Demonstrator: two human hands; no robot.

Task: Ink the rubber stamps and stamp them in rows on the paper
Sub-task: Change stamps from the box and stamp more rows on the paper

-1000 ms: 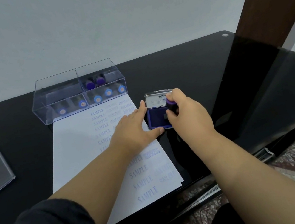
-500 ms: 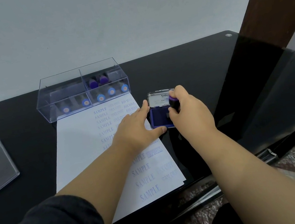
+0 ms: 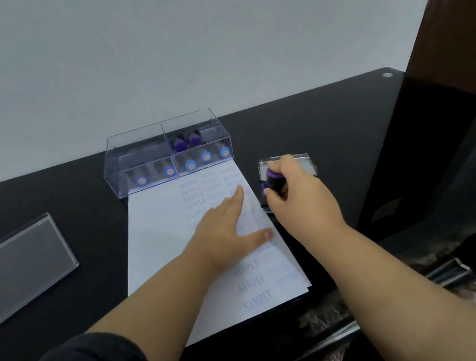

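Lying on the black table [image 3: 62,307]: white paper [image 3: 155,226], pressed flat under the left hand [image 3: 224,233], fingers straight. Sitting just right of it: ink pad [image 3: 306,162]. Gripping the purple stamp [image 3: 275,181] over the pad: right hand [image 3: 300,201].

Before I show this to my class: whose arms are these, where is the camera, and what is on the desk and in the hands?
The picture comes from a camera worn on a person's head, looking down at their own bare arms. On the black desk lies a sheet of paper printed with rows of blue SAMPLE marks. Behind it stands a clear box holding more stamps. The left hand lies flat on the paper. The right hand grips a purple-topped stamp over the open ink pad. A clear lid lies at the left.
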